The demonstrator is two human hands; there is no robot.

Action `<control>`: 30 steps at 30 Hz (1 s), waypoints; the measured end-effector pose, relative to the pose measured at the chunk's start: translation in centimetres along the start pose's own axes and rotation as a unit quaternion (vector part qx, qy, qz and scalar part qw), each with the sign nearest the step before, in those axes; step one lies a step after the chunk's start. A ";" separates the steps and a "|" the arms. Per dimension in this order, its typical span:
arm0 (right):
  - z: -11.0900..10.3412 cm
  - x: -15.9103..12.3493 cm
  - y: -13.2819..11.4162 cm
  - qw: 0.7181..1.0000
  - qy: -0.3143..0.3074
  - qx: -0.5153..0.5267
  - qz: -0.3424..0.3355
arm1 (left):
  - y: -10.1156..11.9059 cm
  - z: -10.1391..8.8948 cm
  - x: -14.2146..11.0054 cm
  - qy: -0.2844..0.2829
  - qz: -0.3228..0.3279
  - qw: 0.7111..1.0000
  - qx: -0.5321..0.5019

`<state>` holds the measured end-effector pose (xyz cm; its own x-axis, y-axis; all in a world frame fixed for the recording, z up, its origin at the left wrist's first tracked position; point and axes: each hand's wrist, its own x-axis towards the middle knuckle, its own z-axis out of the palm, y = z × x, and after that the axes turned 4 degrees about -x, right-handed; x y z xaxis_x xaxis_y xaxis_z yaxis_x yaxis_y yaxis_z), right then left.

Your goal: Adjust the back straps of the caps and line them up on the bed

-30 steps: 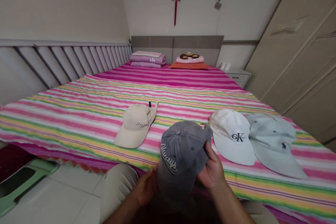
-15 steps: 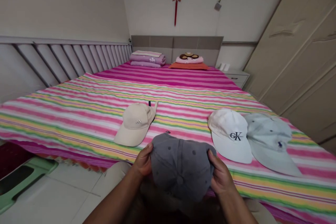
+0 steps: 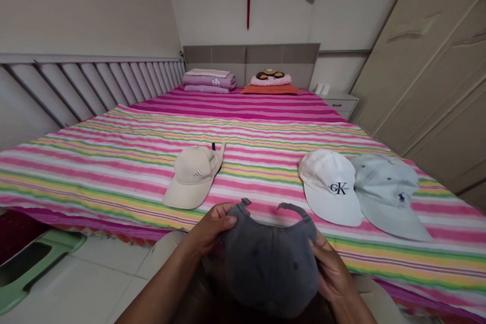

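Observation:
A dark grey baseball cap (image 3: 271,266) is held between my two hands, low over the near edge of the bed. My left hand (image 3: 212,228) grips its left edge, thumb on the cloth near the strap's buckle. On the opposite side, my right hand (image 3: 332,268) pinches the edge. The cap's back opening faces away from me, and its loose strap end curls out at the upper right. Beyond it to the left lies a beige cap (image 3: 193,169). A white cap (image 3: 328,182) with "CK" letters rests to the right, touching a pale grey-green cap (image 3: 387,192).
The caps lie on a bed with a striped sheet (image 3: 125,147). Folded purple bedding (image 3: 208,82) and a pink pile (image 3: 270,80) sit by the headboard. A railing (image 3: 114,73) runs along the left. On the floor at lower left stands a green stool (image 3: 41,258).
The grey cap has been tipped and lowered towards me, so its back opening and strap now show. Both hands have shifted along its edge. The other caps stay put.

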<state>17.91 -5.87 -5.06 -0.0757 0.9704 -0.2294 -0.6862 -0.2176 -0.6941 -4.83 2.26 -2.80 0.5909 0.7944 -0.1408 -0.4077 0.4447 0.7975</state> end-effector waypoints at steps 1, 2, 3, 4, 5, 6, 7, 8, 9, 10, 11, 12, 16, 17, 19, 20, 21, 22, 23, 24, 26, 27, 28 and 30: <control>0.1 -0.2 0.0 1.000 -0.014 -0.002 0.001 | 0.1 0.3 0.0 0.014 0.000 1.000 0.020; 0.2 -0.3 0.0 1.000 -0.028 -0.004 0.002 | 0.2 0.5 0.0 0.029 0.002 0.999 0.039; 0.3 -0.5 0.0 0.999 -0.041 -0.005 0.004 | 0.3 0.7 0.1 0.040 0.004 0.998 0.056; 0.3 -0.6 0.0 0.999 -0.053 -0.005 0.004 | 0.3 0.9 0.1 0.048 0.006 0.997 0.068; 0.2 -0.6 0.1 0.998 -0.063 -0.003 0.004 | 0.3 1.1 0.2 0.050 0.006 0.996 0.075; 0.1 -0.7 0.1 0.998 -0.068 -0.001 0.001 | 0.3 1.2 0.2 0.049 0.005 0.996 0.077; 0.0 -0.7 0.1 0.998 -0.070 0.001 -0.004 | 0.3 1.4 0.3 0.046 0.004 0.996 0.077; -0.1 -0.7 0.0 0.998 -0.068 0.001 -0.010 | 0.3 1.5 0.3 0.042 0.003 0.996 0.076; -0.1 -0.8 -0.1 0.998 -0.067 -0.002 -0.014 | 0.3 1.6 0.4 0.039 0.003 0.996 0.075; -0.1 -0.8 -0.4 0.997 -0.069 -0.008 -0.018 | 0.3 1.7 0.4 0.036 0.002 0.997 0.073; 0.1 -0.8 -0.7 0.997 -0.077 -0.017 -0.019 | 0.3 1.8 0.4 0.032 0.001 0.997 0.072; 0.2 -0.9 -1.0 0.995 -0.095 -0.031 -0.017 | 0.3 1.9 0.3 0.029 0.000 0.997 0.071; 1.3 -1.1 -2.9 0.982 -0.155 -0.104 -0.016 | 0.4 2.8 0.2 0.013 -0.010 0.996 0.086; 1.5 -1.1 -3.4 0.981 -0.153 -0.121 -0.021 | 0.5 3.0 0.2 0.006 -0.012 0.996 0.091; 1.9 -1.2 -4.0 0.978 -0.145 -0.147 -0.038 | 0.5 3.5 0.2 -0.012 -0.009 0.996 0.086; 2.1 -1.2 -4.2 0.977 -0.144 -0.153 -0.045 | 0.6 3.7 0.3 -0.022 -0.006 0.997 0.079; 2.3 -1.2 -4.4 0.976 -0.145 -0.154 -0.050 | 0.6 3.9 0.3 -0.031 -0.005 0.997 0.072; 2.5 -1.2 -4.6 0.976 -0.147 -0.150 -0.052 | 0.6 4.1 0.4 -0.038 -0.004 0.997 0.066; 2.7 -1.2 -4.7 0.977 -0.149 -0.145 -0.050 | 0.6 4.3 0.4 -0.045 -0.005 0.997 0.064; 2.9 -1.2 -4.7 0.978 -0.150 -0.140 -0.046 | 0.6 4.4 0.4 -0.053 -0.008 0.996 0.065; 3.6 -1.0 -4.8 0.977 -0.148 -0.146 -0.038 | 0.6 4.8 0.5 -0.069 -0.014 0.995 0.070; 4.0 -0.9 -4.8 0.976 -0.145 -0.158 -0.034 | 0.6 4.9 0.5 -0.076 -0.015 0.994 0.072; 4.4 -0.8 -4.7 0.974 -0.141 -0.175 -0.031 | 0.6 5.1 0.5 -0.082 -0.016 0.994 0.072; 5.1 -0.4 -4.5 0.966 -0.131 -0.224 -0.023 | 0.5 5.3 0.5 -0.089 -0.021 0.994 0.065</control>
<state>17.30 -4.76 1.60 -0.2736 0.9604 -0.0523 -0.3164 -0.1412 -0.9381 -1.04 0.71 0.61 0.7244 0.6849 -0.0781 -0.2932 0.4087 0.8643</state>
